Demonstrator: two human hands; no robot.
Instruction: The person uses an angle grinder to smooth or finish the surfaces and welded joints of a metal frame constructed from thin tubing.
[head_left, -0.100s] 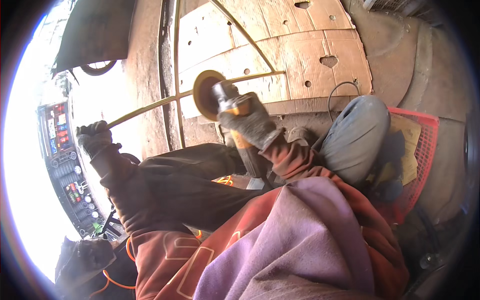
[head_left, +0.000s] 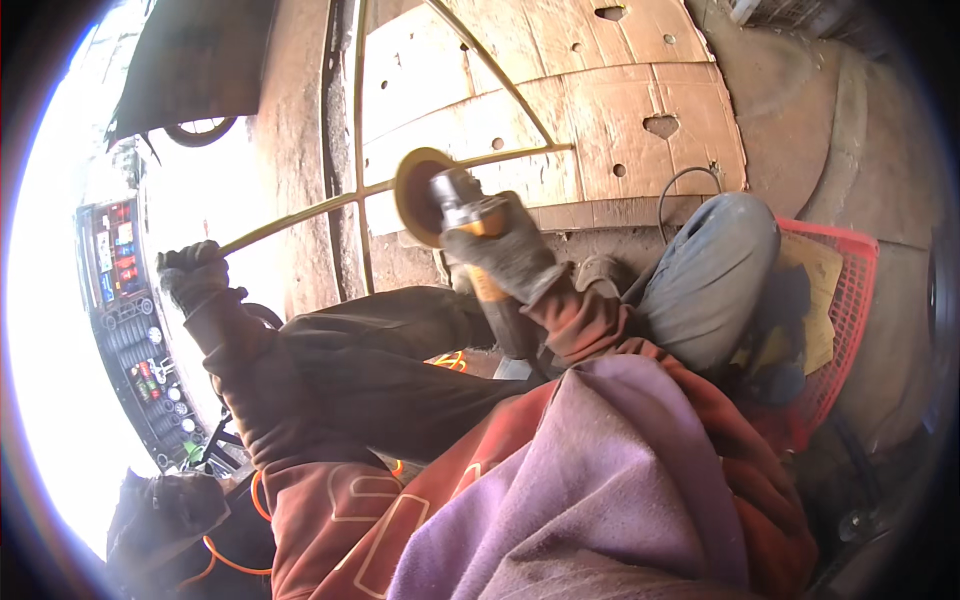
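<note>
My right hand [head_left: 510, 245], in a grey work glove, is wrapped round a yellow and black angle grinder [head_left: 487, 285]. Its round brownish disc [head_left: 420, 198] hangs in front of a thin metal frame [head_left: 300, 215] of crossing bars; whether disc and bar touch, I cannot tell. Out at the left, my left hand [head_left: 190, 275], gloved too, is closed round the end of the frame's long crossbar. The disc hides a short stretch of that bar, just right of where it crosses an upright one.
Flattened cardboard sheets [head_left: 600, 120] with cut-out holes lie on the ground beneath the frame. A red plastic basket [head_left: 850, 340] stands by my right knee. A thin black cable [head_left: 665, 190] curves near that knee, and orange cord [head_left: 235, 568] lies at lower left.
The grinder and my right hand have shifted slightly right and down. My left hand keeps its hold on the bar.
</note>
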